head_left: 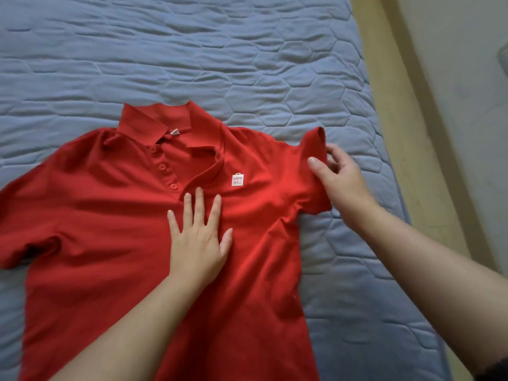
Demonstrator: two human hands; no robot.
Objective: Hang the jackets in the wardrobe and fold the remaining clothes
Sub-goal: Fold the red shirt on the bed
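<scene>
One red polo shirt (110, 215) lies front side up on the bed, spread across a blue quilted cover (192, 50), with its collar (143, 125) pointing away from the person and its hem running out of view at the bottom edge. Three red buttons (162, 167) sit in a row down the placket below the collar, which lies partly open. A small white badge (237, 179) reading "MINISO" is on the chest beside the placket.

The left hand (198, 237) rests flat on the middle of the chest, just below the placket, palm down, fingers straight and spread, holding nothing. The right hand (342, 182) is at the shirt's edge on the right of the view and pinches the sleeve (313, 144): its thumb (313, 162) lies on the front of the cloth, its fingers curl behind it, and the cuff end stands lifted off the cover. The other sleeve (24, 229) lies flat, reaching the left edge of the view.

Beyond the cover on the right, a pale yellow strip (384, 78) runs along the bed's side, and past it is a light floor (467, 105).
</scene>
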